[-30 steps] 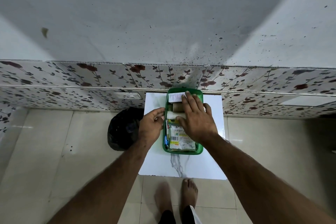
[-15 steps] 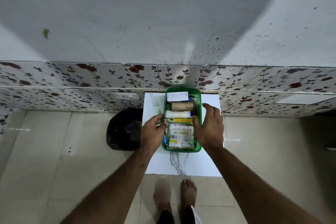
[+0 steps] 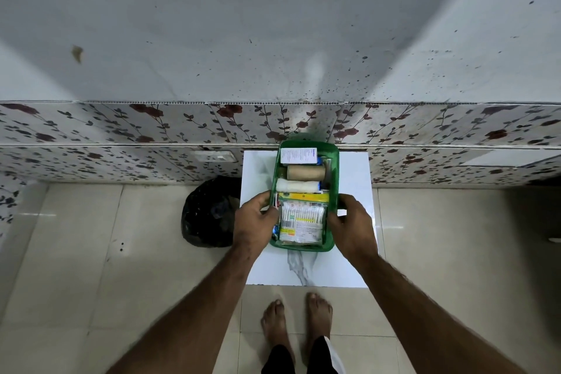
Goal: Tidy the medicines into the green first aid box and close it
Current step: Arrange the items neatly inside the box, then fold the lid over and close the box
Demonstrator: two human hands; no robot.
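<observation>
The green first aid box (image 3: 334,167) stands open on a small white marble-patterned table (image 3: 352,264). Inside lie a white medicine carton (image 3: 299,156), a brown bandage roll (image 3: 306,172), a white gauze roll (image 3: 297,185) and a clear pack of cotton swabs (image 3: 302,220) with a yellow-green header. My left hand (image 3: 255,222) grips the box's left wall near the front. My right hand (image 3: 353,223) grips the right wall opposite it. No lid is visible.
A black plastic bag (image 3: 209,212) sits on the tiled floor left of the table. A floral-tiled wall (image 3: 151,130) runs just behind the table. My bare feet (image 3: 296,322) stand at the table's front edge. A white switch plate (image 3: 214,157) is on the wall.
My right hand lifted off the contents and moved to the box's right wall. The left hand shifted slightly forward along the left wall. The items inside are now uncovered.
</observation>
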